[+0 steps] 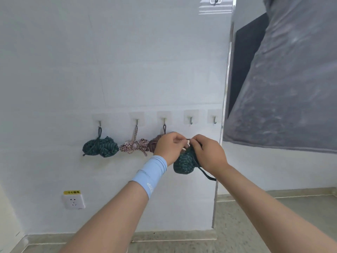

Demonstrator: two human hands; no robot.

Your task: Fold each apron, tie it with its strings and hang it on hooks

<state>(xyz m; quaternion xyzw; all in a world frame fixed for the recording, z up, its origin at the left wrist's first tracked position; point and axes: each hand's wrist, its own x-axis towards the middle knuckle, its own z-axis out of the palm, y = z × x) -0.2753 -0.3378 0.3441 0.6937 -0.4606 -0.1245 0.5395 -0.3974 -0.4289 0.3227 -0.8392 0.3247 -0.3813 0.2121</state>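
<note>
Where the green apron (184, 164) sits: between both hands, 5 o'clock from the third hook (164, 121).
Left hand (168, 147): pinching its string (187, 139).
Right hand (207, 152): pinching the same string, fingers curled.

both hands (189, 150) pinch the green apron bundle's (184, 164) string (187, 139).

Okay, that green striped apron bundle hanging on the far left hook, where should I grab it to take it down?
Pinch the dark string loop just under the hook, coming from the front, and lift up and off. The green bundle hangs wholly from that loop; tugging its lumpy body downward would likely just pull the loop tighter against the hook.
</note>
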